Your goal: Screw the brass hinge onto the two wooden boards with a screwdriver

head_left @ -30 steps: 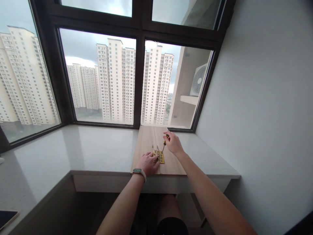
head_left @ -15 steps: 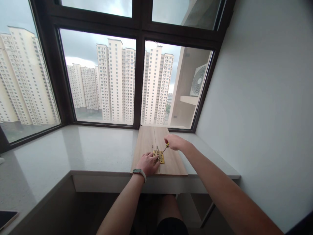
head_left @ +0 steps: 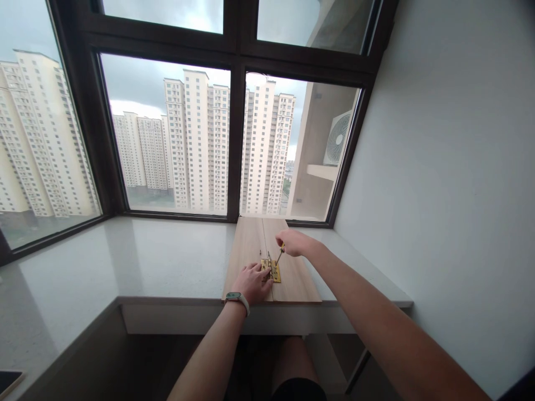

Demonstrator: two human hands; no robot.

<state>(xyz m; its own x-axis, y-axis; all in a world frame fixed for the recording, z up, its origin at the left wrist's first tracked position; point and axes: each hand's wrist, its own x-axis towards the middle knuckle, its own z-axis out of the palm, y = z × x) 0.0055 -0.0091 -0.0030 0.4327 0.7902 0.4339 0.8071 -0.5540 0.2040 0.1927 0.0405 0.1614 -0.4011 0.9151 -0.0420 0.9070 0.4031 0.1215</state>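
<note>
A gold-coloured hinge (head_left: 277,275) lies across the seam between two light wooden boards (head_left: 247,236). My left hand (head_left: 253,282), with a watch on the wrist, rests flat over the hinge's left part, fingers stretched out and pressing on it. My right hand (head_left: 295,243) is closed around the yellow-and-black handle of a screwdriver (head_left: 280,256). The screwdriver tilts, its shaft pointing down to the hinge's right leaf. Whether its tip sits in a screw is too small to tell. Just beyond the hinge, a small screw (head_left: 260,252) stands on the left board.
The boards lie on a pale stone sill (head_left: 167,262), reaching its front edge. A dark window frame (head_left: 234,167) rises behind, and a white wall (head_left: 438,167) bounds the right. A dark flat object (head_left: 9,381) sits at the lower left. My knee is below the sill.
My right hand and the screwdriver handle have shifted slightly left, leaving the screwdriver a bit more upright. My left hand stays on the hinge. The whole view has tilted a little.
</note>
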